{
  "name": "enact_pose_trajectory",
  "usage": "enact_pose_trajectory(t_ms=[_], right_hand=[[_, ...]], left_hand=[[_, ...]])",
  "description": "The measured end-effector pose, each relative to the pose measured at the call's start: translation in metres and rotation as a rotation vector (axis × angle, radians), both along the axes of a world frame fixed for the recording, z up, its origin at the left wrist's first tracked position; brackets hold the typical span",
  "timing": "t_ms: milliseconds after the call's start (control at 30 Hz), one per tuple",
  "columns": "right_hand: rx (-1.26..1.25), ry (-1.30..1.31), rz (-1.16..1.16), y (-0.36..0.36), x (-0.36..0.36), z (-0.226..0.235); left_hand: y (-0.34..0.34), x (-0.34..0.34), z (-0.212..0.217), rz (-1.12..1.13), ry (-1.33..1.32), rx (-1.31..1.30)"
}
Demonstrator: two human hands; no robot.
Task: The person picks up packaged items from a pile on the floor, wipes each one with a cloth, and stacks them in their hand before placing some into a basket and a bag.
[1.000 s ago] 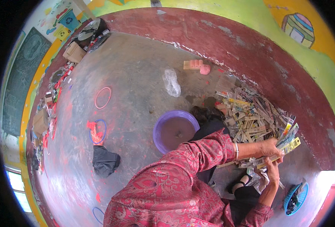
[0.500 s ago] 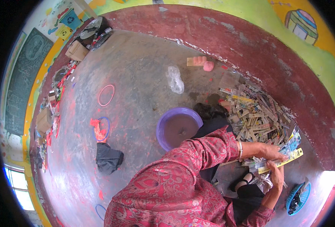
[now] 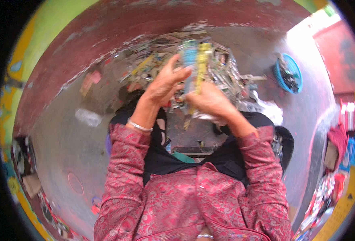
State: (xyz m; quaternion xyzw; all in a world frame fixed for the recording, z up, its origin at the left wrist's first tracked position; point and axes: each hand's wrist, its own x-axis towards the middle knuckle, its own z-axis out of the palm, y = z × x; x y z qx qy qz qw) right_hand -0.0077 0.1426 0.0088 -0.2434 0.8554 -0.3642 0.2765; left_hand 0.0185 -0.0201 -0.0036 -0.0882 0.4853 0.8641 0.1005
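Right now your two hands meet in front of your chest, above your lap, and both grip the same flat bundle of colourful printed wrapper strips (image 3: 196, 60), blue-green on the left half and yellow on the right. Your left hand (image 3: 165, 86) sits at the bundle's left edge: its thumb and forefinger press against the strips while the other fingers (image 3: 172, 64) fan out loosely, pointing up and away from you. Your right hand (image 3: 211, 100) is curled closed around the lower right part of the bundle, knuckles toward the camera, so the strips stand nearly upright out of its fist. A thin silver bangle (image 3: 139, 126) circles your left wrist, just above the cuff of your red patterned sleeve (image 3: 121, 168).

Just behind the bundle, on the grey concrete floor (image 3: 65, 140), lies a wide heap of similar crumpled wrappers and strips (image 3: 225, 72), reaching back to the dark red base of the wall (image 3: 105, 44). To the right of that heap, well apart from your hands, sits a round blue plastic basket (image 3: 288, 74) with dark scraps inside. A clear crumpled plastic bag (image 3: 88, 117) lies on the floor to your left, and a small pink scrap (image 3: 90, 80) lies beyond it, near the wall.
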Motion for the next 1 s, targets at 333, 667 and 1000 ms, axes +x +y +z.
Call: enact_pose_trajectory(t_ms=[333,667,1000], right_hand=[[0.160,0.265,0.102,-0.010,0.019,0.003],[-0.113,0.167,0.054,0.009,0.009,0.002],[-0.089,0.366,-0.037,0.000,0.015,-0.018]], left_hand=[[0.018,0.000,-0.013,0.160,-0.118,-0.118],[-0.004,-0.018,-0.018,0.160,-0.219,0.019],[0.002,-0.026,-0.031,0.090,-0.220,0.104]])
